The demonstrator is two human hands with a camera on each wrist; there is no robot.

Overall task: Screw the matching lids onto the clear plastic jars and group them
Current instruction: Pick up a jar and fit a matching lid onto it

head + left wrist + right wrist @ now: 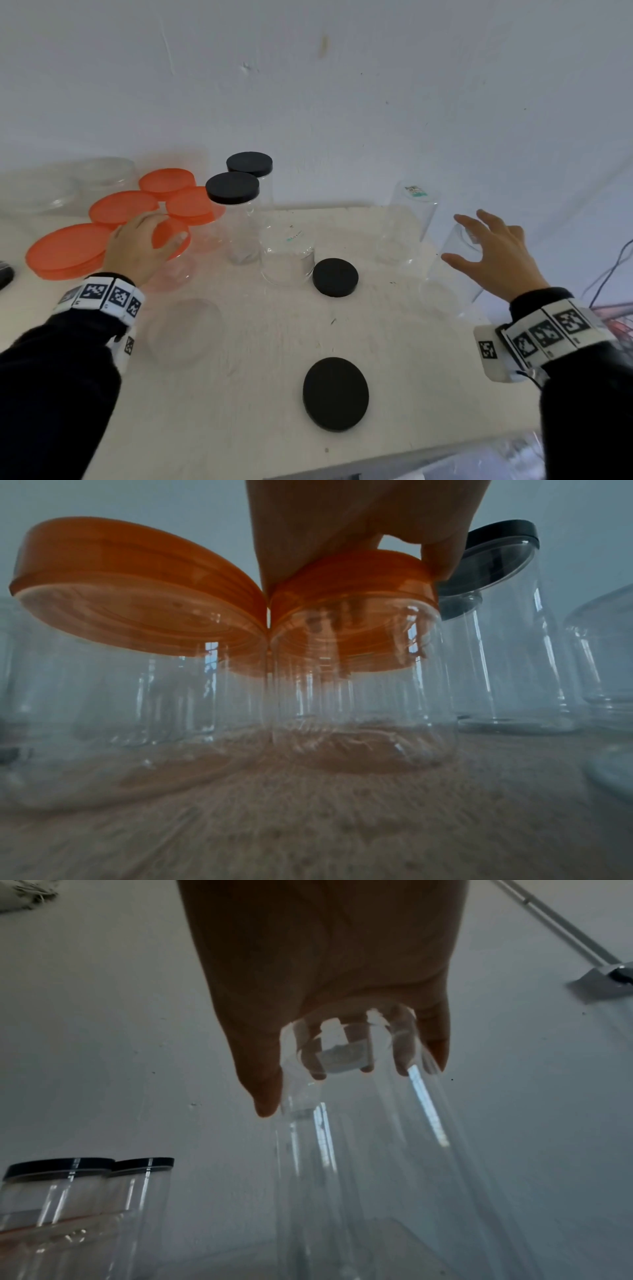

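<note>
My left hand (161, 233) grips an orange lid (173, 240) from above; the lid sits on a short clear jar (359, 696) among other orange-lidded jars (68, 250). In the left wrist view my left hand (356, 561) has its fingertips on the rim of the orange lid (352, 582). My right hand (459, 240) has thumb and spread fingers round the top end of a tall clear jar (452, 284) at the table's right. In the right wrist view my right hand (352, 1074) caps that tall jar (377, 1150), whose end carries a label.
Two tall jars with black lids (233, 192) (250, 164) stand mid-table. An open clear jar (287, 253) is beside a loose black lid (335, 277); another black lid (335, 394) lies nearer. A further tall clear jar (411, 212) stands by the wall. The table edge (376, 462) is close.
</note>
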